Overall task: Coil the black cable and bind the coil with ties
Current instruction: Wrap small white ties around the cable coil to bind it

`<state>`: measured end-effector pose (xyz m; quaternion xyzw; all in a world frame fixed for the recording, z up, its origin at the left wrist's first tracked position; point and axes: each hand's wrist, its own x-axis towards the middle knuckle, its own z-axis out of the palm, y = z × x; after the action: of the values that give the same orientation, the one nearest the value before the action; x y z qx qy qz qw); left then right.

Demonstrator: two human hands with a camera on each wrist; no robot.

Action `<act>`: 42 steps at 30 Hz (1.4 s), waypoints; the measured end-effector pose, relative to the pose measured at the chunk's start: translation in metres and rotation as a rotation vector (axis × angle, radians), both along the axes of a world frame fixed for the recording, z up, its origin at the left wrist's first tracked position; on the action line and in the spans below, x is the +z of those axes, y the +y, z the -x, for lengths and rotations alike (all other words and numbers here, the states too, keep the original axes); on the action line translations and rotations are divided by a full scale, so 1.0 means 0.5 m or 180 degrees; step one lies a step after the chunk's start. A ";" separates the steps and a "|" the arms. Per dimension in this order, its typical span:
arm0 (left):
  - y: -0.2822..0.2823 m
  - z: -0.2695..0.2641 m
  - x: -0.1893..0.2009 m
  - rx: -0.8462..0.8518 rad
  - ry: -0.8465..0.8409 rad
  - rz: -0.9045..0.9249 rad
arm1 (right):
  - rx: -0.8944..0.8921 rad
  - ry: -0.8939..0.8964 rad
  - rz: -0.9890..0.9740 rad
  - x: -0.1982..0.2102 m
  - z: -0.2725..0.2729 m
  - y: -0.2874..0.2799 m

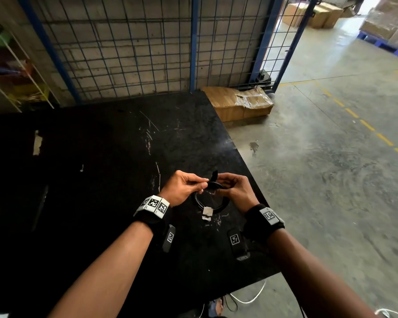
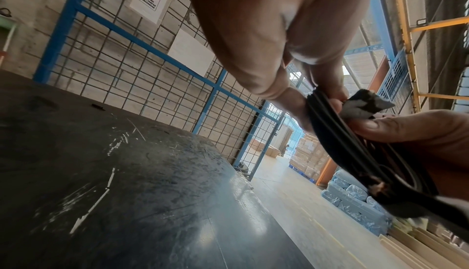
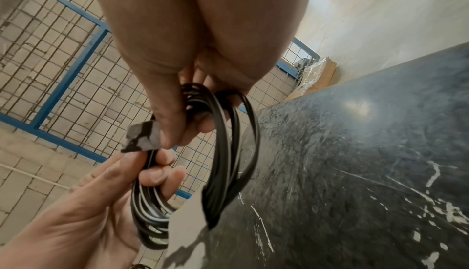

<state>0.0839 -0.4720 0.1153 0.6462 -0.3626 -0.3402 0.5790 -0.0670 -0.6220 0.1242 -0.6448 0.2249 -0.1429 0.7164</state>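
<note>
Black cable (image 1: pixel 213 198), wound into a coil of several loops, hangs between your two hands just above the black table (image 1: pixel 115 157). Your left hand (image 1: pixel 183 188) pinches the top of the coil, fingers curled round the strands. Your right hand (image 1: pixel 233 189) closes on the same spot from the other side, thumb and fingers tight on the loops and on a black tie (image 1: pixel 214 175) whose free end sticks up just above your grip. Below your hands the coil carries a pale tag (image 1: pixel 208 212). Beyond the table's far corner, a cardboard box (image 1: pixel 239 104) sits on the floor, plastic-wrapped; you cannot tell its contents.
</note>
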 end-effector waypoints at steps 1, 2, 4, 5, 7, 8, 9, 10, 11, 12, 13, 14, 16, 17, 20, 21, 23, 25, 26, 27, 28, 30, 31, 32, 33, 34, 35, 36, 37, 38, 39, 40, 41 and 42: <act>0.000 0.002 -0.001 -0.0012 0.0020 -0.0002 | -0.0008 -0.0003 -0.0005 -0.001 0.001 0.000; -0.001 0.002 -0.002 -0.0021 0.0055 0.0003 | -0.0025 -0.0011 -0.0018 -0.003 0.001 0.000; -0.002 0.002 -0.008 -0.0028 0.0163 0.0009 | -0.0057 -0.0030 -0.0070 -0.006 0.002 0.002; -0.003 0.001 -0.010 -0.0029 0.0206 0.0006 | -0.0087 -0.0041 -0.0085 -0.008 0.002 0.003; -0.006 0.001 -0.012 -0.0029 0.0288 -0.0001 | -0.0161 -0.0065 -0.0083 -0.011 0.003 0.006; -0.007 0.002 -0.011 -0.0023 0.0334 0.0009 | -0.0196 -0.0077 -0.0071 -0.013 0.002 0.007; -0.007 0.002 -0.009 -0.0014 0.0378 0.0027 | -0.0222 -0.0089 -0.0056 -0.017 0.001 0.006; -0.007 0.002 -0.007 -0.0013 0.0405 0.0043 | -0.0243 -0.0087 -0.0048 -0.020 0.001 0.005; -0.006 0.003 -0.005 -0.0012 0.0419 0.0052 | -0.0258 -0.0083 -0.0060 -0.021 0.001 0.006; -0.006 0.004 -0.004 -0.0008 0.0431 0.0059 | -0.0274 -0.0083 -0.0090 -0.023 0.002 0.006; -0.005 0.006 -0.002 0.0003 0.0460 0.0077 | -0.0267 -0.0097 -0.0122 -0.024 0.003 0.006; -0.005 0.007 -0.002 0.0030 0.0498 0.0104 | -0.0257 -0.0115 -0.0140 -0.025 0.004 0.006; -0.009 0.011 -0.001 0.0097 0.0532 0.0174 | -0.0263 -0.0144 -0.0153 -0.023 0.005 0.005; -0.011 0.012 -0.001 0.0112 0.0528 0.0194 | -0.0269 -0.0154 -0.0186 -0.022 0.004 0.003; -0.009 0.011 -0.007 0.0107 0.0583 0.0182 | -0.0232 -0.0119 -0.0211 -0.026 0.000 -0.002; -0.008 0.012 -0.007 0.0104 0.0605 0.0166 | -0.0244 -0.0115 -0.0207 -0.027 0.000 -0.002; -0.006 0.014 -0.007 0.0103 0.0639 0.0140 | -0.0295 -0.0113 -0.0217 -0.030 0.000 0.000; -0.003 0.014 -0.006 0.0094 0.0655 0.0129 | -0.0356 -0.0166 -0.0262 -0.034 0.000 0.006; -0.003 0.014 -0.007 0.0090 0.0667 0.0132 | -0.0386 -0.0207 -0.0320 -0.035 0.001 0.010; 0.000 0.014 -0.007 0.0087 0.0671 0.0131 | -0.0414 -0.0243 -0.0398 -0.035 0.000 0.015; 0.001 0.013 -0.007 0.0084 0.0671 0.0123 | -0.0438 -0.0275 -0.0457 -0.036 0.001 0.018; 0.006 0.014 -0.007 0.0072 0.0642 0.0099 | -0.0427 -0.0330 -0.0545 -0.037 0.002 0.023; 0.008 0.014 -0.007 0.0061 0.0614 0.0096 | -0.0408 -0.0362 -0.0585 -0.036 0.002 0.026; 0.011 0.015 -0.007 0.0053 0.0602 0.0099 | -0.0379 -0.0396 -0.0610 -0.036 0.002 0.029; 0.014 0.015 -0.007 0.0052 0.0603 0.0096 | -0.0345 -0.0423 -0.0618 -0.037 0.003 0.031; 0.016 0.016 -0.007 0.0052 0.0613 0.0095 | -0.0310 -0.0440 -0.0617 -0.038 0.003 0.033; 0.019 0.016 -0.008 0.0041 0.0609 0.0093 | -0.0280 -0.0450 -0.0620 -0.040 0.003 0.034; 0.021 0.018 -0.008 0.0034 0.0593 0.0089 | -0.0263 -0.0452 -0.0614 -0.042 0.003 0.036; 0.024 0.018 -0.009 0.0034 0.0562 0.0073 | -0.0271 -0.0454 -0.0607 -0.045 0.002 0.039; 0.026 0.019 -0.009 0.0037 0.0528 0.0059 | -0.0284 -0.0465 -0.0590 -0.048 0.002 0.041; 0.028 0.020 -0.009 0.0035 0.0499 0.0043 | -0.0294 -0.0476 -0.0570 -0.049 0.003 0.044; 0.031 0.021 -0.010 0.0033 0.0464 0.0026 | -0.0289 -0.0487 -0.0545 -0.051 0.003 0.046; 0.032 0.021 -0.011 0.0017 0.0424 0.0004 | -0.0271 -0.0495 -0.0523 -0.052 0.004 0.048; 0.032 0.020 -0.013 0.0011 0.0349 -0.0037 | -0.0247 -0.0502 -0.0501 -0.054 0.005 0.049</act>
<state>0.0738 -0.4559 0.1088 0.6306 -0.3272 -0.3762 0.5948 -0.0693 -0.5976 0.0971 -0.5642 0.2032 -0.2027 0.7742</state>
